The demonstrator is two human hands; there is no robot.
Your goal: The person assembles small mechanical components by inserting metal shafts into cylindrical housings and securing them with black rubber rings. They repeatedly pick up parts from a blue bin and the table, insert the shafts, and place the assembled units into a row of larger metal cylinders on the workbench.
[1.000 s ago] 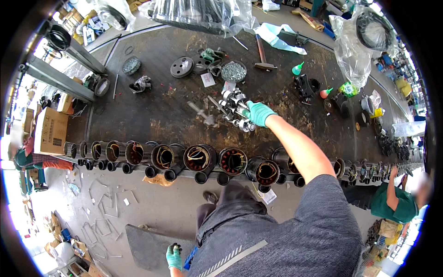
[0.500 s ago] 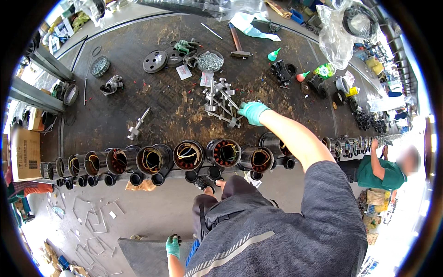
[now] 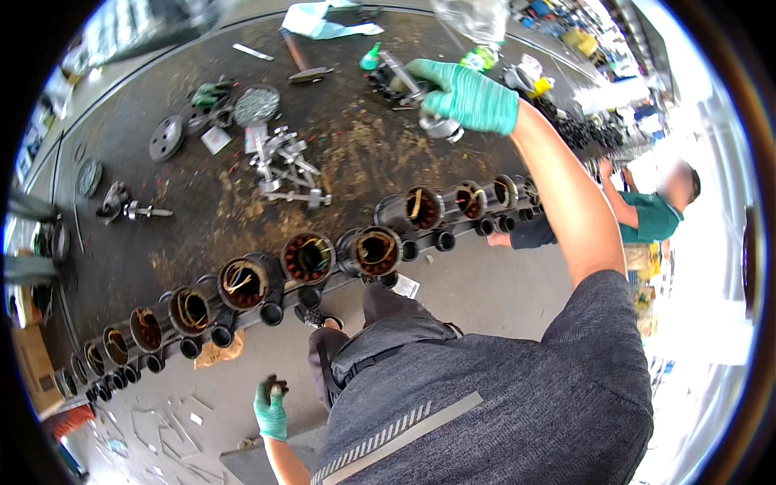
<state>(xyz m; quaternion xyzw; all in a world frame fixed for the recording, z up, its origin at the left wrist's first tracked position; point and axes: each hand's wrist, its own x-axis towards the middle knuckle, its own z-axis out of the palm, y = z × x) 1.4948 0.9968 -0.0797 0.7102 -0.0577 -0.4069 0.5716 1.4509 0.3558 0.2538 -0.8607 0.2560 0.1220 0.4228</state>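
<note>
My right hand (image 3: 473, 97), in a green knitted glove, is raised over the far right of the bench. It grips a metal shaft (image 3: 398, 71) with a round collar near its lower end; the palm hides its middle. To the left lies a loose pile of similar metal shafts (image 3: 287, 168), and one single shaft (image 3: 147, 211) rests farther left. Hanging low at my left side, my left hand (image 3: 271, 412) wears a similar glove with dark fingertips. Its fingers are loosely bent and apart, and I see nothing in them.
Along the bench's near edge runs a row of black cylindrical motor housings (image 3: 308, 259) with coloured wires inside. A hammer (image 3: 305, 74), a green bottle (image 3: 370, 56), a dish of small metal pieces (image 3: 257, 106) and a holed disc (image 3: 166, 138) lie beyond. A co-worker (image 3: 655, 210) stands at right.
My right hand has left the shaft pile with one shaft and moved right and up. The view has turned, so the bench now slants. My left hand has come up slightly.
</note>
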